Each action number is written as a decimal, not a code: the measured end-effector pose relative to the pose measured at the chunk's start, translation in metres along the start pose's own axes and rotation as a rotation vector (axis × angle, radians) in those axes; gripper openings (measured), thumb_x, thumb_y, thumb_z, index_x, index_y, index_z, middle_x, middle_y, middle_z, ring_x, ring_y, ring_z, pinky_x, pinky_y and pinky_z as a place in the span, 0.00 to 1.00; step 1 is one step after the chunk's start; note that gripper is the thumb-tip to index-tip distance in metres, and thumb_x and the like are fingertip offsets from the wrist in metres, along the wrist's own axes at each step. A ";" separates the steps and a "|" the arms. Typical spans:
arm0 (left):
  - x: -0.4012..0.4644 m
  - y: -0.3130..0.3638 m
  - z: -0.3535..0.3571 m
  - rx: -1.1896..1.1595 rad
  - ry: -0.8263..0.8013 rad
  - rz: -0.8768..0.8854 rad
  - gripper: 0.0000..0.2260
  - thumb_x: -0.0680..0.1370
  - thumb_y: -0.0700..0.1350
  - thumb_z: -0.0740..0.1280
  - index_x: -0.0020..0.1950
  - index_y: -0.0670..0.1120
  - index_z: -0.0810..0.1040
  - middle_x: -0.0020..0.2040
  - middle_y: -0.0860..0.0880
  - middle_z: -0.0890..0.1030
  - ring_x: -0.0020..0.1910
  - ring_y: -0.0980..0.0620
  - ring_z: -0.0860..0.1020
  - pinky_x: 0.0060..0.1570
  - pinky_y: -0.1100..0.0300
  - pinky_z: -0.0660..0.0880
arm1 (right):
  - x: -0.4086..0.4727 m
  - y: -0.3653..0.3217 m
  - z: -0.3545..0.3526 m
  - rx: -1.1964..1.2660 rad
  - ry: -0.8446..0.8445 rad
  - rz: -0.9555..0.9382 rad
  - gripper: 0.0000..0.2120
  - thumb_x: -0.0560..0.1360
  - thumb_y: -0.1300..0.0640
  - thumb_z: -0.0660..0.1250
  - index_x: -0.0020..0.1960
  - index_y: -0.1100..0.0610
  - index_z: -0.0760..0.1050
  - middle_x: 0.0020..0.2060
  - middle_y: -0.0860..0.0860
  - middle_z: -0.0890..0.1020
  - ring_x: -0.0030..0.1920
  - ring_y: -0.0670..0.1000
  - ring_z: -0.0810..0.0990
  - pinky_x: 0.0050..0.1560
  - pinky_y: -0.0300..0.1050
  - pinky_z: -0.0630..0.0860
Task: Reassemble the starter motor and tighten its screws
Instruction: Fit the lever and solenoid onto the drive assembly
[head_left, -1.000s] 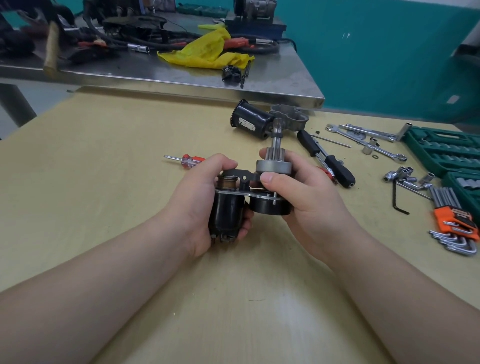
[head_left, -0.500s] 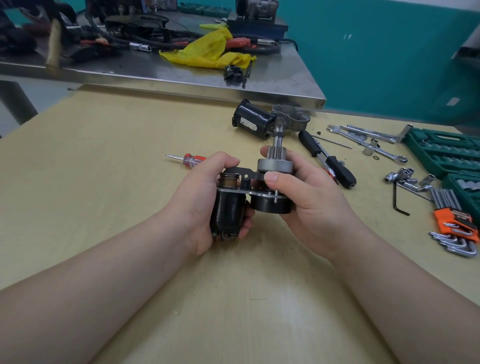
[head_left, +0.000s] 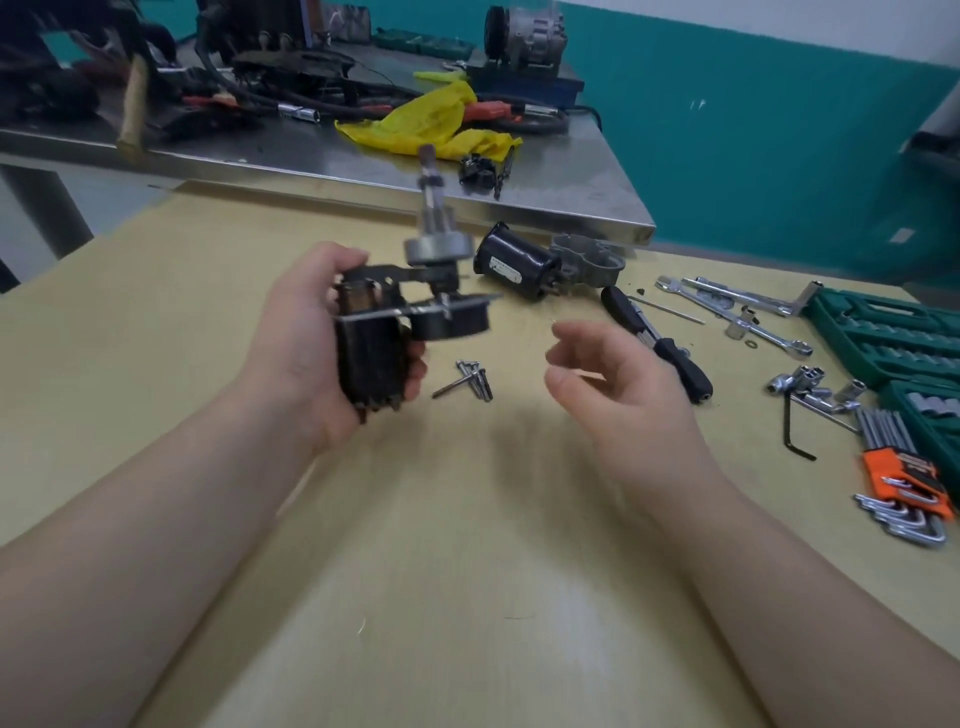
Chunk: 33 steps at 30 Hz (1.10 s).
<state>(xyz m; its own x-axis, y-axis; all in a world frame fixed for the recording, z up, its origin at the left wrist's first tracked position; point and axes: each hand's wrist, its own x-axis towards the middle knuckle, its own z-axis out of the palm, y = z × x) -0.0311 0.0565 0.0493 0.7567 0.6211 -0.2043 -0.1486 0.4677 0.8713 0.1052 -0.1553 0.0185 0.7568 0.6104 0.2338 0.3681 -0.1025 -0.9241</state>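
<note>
My left hand (head_left: 306, 343) grips the black solenoid body of the starter motor subassembly (head_left: 410, 306), held above the table with its grey pinion and shaft pointing up. My right hand (head_left: 618, 384) hovers to the right of it with fingers loosely curled and nothing in it. Several loose screws (head_left: 470, 379) lie on the table between the two hands. The black motor housing (head_left: 514, 266) lies on its side further back, against the grey nose casting (head_left: 589, 262).
A black-handled driver (head_left: 657, 343) lies just behind my right hand. Wrenches (head_left: 737, 312), sockets (head_left: 810, 387), hex keys in an orange holder (head_left: 904, 478) and green tool cases (head_left: 893, 338) fill the right side. A steel bench (head_left: 571, 171) with clutter stands behind.
My right hand has let go of the subassembly and moved right. My left hand has lifted the part up and to the left, uncovering the screws on the table.
</note>
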 end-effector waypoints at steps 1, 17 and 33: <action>0.003 0.007 -0.006 -0.014 0.032 0.032 0.15 0.76 0.57 0.67 0.45 0.44 0.78 0.38 0.39 0.82 0.29 0.42 0.78 0.32 0.53 0.76 | 0.002 0.004 0.003 -0.077 0.001 0.005 0.14 0.80 0.57 0.74 0.62 0.42 0.82 0.51 0.40 0.85 0.53 0.44 0.84 0.54 0.36 0.79; 0.021 0.008 -0.025 -0.038 0.127 -0.025 0.17 0.77 0.58 0.67 0.47 0.44 0.78 0.38 0.39 0.82 0.29 0.42 0.77 0.31 0.55 0.76 | 0.045 -0.005 0.053 -0.879 -0.350 -0.256 0.15 0.84 0.48 0.65 0.69 0.39 0.80 0.58 0.46 0.74 0.63 0.52 0.70 0.61 0.47 0.71; 0.028 0.006 -0.029 -0.072 0.147 -0.045 0.18 0.75 0.59 0.68 0.49 0.44 0.78 0.39 0.40 0.84 0.30 0.43 0.80 0.33 0.53 0.79 | 0.000 0.005 0.052 -0.901 -0.450 -0.431 0.25 0.78 0.68 0.62 0.73 0.55 0.79 0.65 0.50 0.81 0.62 0.57 0.73 0.66 0.50 0.72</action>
<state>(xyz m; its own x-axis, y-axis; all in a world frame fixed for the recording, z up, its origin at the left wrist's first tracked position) -0.0295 0.0951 0.0357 0.6629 0.6813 -0.3107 -0.1654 0.5379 0.8267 0.0792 -0.1149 -0.0019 0.2704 0.9452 0.1830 0.9533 -0.2363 -0.1882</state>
